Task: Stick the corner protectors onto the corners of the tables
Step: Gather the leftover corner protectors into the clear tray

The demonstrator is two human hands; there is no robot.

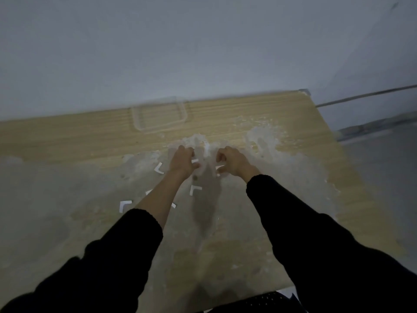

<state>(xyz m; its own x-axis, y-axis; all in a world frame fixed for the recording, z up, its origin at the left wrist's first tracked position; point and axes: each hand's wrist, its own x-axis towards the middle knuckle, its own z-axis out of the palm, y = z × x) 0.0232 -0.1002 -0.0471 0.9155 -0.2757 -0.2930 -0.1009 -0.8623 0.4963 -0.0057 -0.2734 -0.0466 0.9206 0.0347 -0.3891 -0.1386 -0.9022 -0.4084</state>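
Two hands are out in front of me in the head view, both reaching over the middle of a wooden table (67, 136) whose top is heavily smeared with pale, crusty patches. My left hand (183, 160) sits knuckles-up with its fingers curled down, and a small white corner protector (195, 161) shows right at its fingertips; it looks pinched there, though the blur keeps me from being sure of the grip. My right hand (232, 162) is just beside it, fingers curled too, with another white piece (220, 167) peeking out under the thumb side, again seemingly pinched. Scattered on the tabletop near my left forearm I count more white L-shaped protectors: one (159, 168) just left of the left wrist, one (194, 190) between the two forearms, one (124, 205) further toward me on the left, and slivers of two more (173, 204) partly hidden by the left arm. Black sleeves (316, 233) cover both arms, the left one pushed up to mid-forearm. Toward the far edge of the table lies a clear plastic tray (158, 117), against a plain grey wall (203, 41). At the far right corner of the table something clear (304, 91) sits on the corner, too blurred to identify. Down at the bottom edge a dark perforated surface (268, 300) pokes in
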